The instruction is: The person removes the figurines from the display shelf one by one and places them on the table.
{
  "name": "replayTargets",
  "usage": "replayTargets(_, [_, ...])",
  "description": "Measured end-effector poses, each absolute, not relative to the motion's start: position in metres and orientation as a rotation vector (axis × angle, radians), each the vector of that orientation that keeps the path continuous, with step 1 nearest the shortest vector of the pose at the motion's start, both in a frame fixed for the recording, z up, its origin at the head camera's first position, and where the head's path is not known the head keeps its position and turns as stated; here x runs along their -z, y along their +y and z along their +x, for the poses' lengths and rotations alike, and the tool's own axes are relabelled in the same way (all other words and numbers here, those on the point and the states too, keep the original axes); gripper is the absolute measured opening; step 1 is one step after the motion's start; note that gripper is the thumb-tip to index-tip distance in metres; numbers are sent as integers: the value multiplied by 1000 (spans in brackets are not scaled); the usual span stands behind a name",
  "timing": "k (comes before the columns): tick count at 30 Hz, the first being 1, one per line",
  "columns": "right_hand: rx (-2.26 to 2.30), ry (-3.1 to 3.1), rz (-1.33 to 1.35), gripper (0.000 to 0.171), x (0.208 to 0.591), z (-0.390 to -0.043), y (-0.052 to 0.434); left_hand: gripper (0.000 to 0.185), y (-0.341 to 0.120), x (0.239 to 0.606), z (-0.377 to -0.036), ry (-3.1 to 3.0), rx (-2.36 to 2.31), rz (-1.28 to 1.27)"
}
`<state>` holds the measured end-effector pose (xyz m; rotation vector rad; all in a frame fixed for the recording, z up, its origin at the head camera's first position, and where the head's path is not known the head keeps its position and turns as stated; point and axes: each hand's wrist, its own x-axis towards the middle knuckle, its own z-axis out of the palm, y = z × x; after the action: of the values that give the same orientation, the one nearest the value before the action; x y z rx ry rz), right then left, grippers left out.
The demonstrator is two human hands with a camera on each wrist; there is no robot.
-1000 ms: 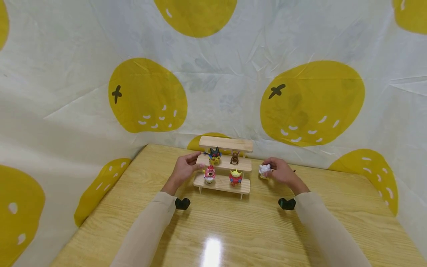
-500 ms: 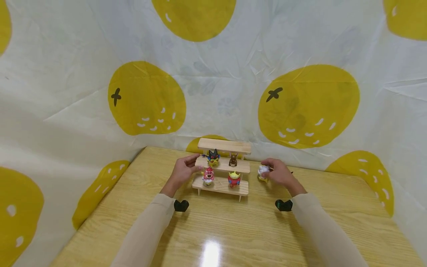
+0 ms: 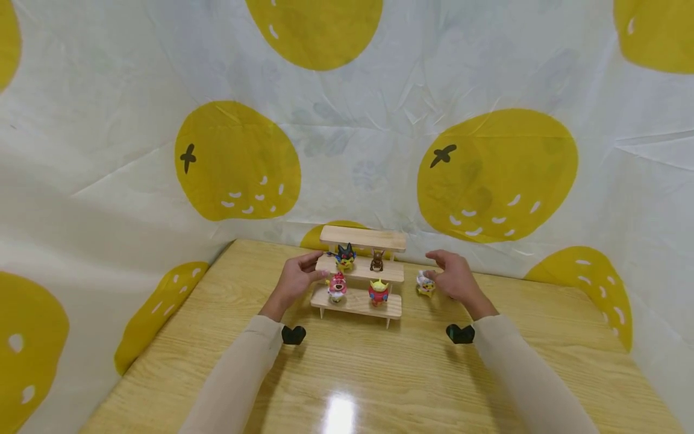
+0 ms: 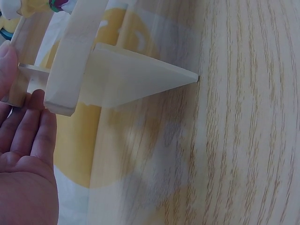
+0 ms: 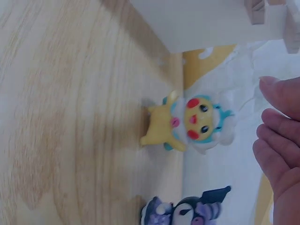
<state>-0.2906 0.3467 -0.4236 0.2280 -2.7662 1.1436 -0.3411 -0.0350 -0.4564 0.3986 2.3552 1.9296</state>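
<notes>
Yellow figurine (image 5: 187, 124), white frilled hood

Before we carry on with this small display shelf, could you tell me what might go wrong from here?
1. The left hand touches the stepped wooden shelf at its end; a nudge could topple the four figures on it.
2. The yellow figure stands loose on the table, close to the open right hand, and might be knocked over.
3. A dark figure stands behind it, hidden in the head view.
</notes>
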Motion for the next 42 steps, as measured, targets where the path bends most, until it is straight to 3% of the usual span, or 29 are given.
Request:
replayTargets(11, [-1280,-2608,112,24,412,-279,339,60,-35,458,-342,2374,-1924,391])
replayTargets(33, [-1633,-2491,141,26,404,-270,303,63,-36,457,-343,2358,-1919,436])
replayTargets(42, [-1759,-2454,132,35,402,-270,289,62,-35,459,-343,2339,-1946,452])
